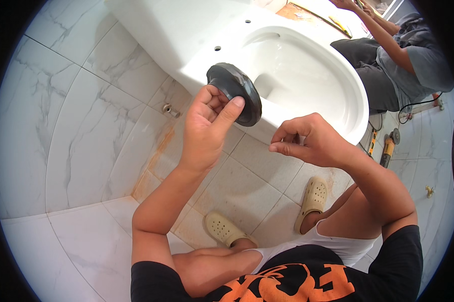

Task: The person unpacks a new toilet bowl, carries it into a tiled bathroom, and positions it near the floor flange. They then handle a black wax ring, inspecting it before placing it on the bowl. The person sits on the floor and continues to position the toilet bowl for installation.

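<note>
My left hand (pixel 207 126) grips a black round rubber toilet seal (pixel 237 85) by its near side, thumb on the front and fingers curled behind. The seal is tilted up in front of the near edge of a white toilet bowl (pixel 360 105). To its right, my right hand (pixel 307 138) is raised with its fingers curled in toward the thumb. I see nothing between those fingers, and the hand hangs just before the bowl's rim without holding it.
Another person (pixel 388 60) crouches beyond the bowl at the upper right. A yellow angle grinder (pixel 389 148) and a spirit level (pixel 373 142) lie past the rim. A metal wall valve (pixel 170 110) sticks out at left. My feet wear beige clogs (pixel 224 229).
</note>
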A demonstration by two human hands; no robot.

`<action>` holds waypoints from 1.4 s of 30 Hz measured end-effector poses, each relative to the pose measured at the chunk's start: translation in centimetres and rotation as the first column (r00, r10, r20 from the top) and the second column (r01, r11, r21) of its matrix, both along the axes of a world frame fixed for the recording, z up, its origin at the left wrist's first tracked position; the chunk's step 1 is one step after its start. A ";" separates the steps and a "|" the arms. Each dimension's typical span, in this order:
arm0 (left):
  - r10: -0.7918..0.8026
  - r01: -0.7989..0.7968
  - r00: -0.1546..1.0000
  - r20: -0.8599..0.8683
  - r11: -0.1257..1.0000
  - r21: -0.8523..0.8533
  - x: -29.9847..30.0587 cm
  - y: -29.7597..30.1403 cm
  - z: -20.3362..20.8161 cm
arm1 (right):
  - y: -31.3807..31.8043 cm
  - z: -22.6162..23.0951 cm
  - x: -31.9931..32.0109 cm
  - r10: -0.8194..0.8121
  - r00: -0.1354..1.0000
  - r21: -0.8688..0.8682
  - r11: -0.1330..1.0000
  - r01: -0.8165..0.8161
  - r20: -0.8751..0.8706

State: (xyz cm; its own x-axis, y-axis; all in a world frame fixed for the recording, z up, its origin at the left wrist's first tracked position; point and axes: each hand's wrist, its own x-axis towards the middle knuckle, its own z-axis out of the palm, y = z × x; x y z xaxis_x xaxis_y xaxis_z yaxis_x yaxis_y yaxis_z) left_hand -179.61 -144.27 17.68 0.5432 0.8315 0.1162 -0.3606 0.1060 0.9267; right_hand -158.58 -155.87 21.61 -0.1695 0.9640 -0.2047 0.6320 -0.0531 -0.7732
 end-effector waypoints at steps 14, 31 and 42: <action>-0.035 0.044 0.994 0.101 0.996 -0.081 -0.2 0.7 -0.7 | 0.1 -1.6 0.3 0.144 0.984 0.164 0.974 -0.159 0.103; 0.164 0.571 0.505 0.847 0.672 -0.471 11.5 8.6 -2.9 | 1.8 -2.3 0.1 0.316 0.858 0.149 0.903 -0.403 0.405; 0.092 0.499 0.614 0.784 0.724 -0.476 12.0 7.4 -3.7 | 1.4 -2.1 0.8 0.353 0.863 0.150 0.892 -0.427 0.361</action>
